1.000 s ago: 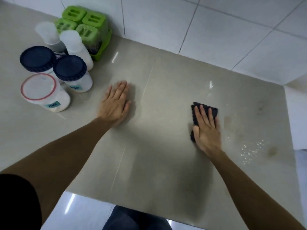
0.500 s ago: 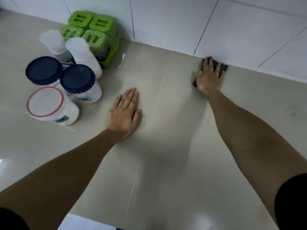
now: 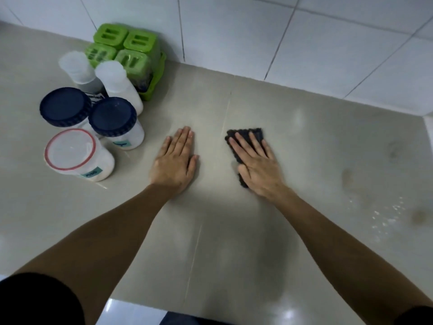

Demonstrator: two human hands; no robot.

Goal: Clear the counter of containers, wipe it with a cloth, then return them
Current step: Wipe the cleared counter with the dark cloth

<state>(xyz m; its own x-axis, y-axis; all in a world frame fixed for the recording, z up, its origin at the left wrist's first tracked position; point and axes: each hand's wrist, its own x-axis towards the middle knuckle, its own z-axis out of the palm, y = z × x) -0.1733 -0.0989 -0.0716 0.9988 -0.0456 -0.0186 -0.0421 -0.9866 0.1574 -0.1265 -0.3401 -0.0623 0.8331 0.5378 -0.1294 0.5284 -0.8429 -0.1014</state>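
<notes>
A dark cloth (image 3: 247, 137) lies flat on the beige counter (image 3: 304, 148), and my right hand (image 3: 256, 164) presses down on it with the fingers spread. My left hand (image 3: 175, 163) rests flat on the counter just left of the cloth, holding nothing. The containers stand grouped at the far left: two jars with dark blue lids (image 3: 65, 106) (image 3: 112, 117), a jar with a red-rimmed clear lid (image 3: 70, 148), two white bottles (image 3: 75, 66) (image 3: 112, 75), and a green rack of green-lidded boxes (image 3: 126, 48) against the wall.
White tiled wall (image 3: 234, 31) runs along the back of the counter. Brownish stains (image 3: 346, 177) and white crumbs (image 3: 386, 214) mark the counter at the right. The counter's front edge (image 3: 145, 303) is near my body, with pale floor below.
My right hand has slid the cloth from the back wall toward me, to the middle of the counter beside my left hand. The left hand has stayed flat in place.
</notes>
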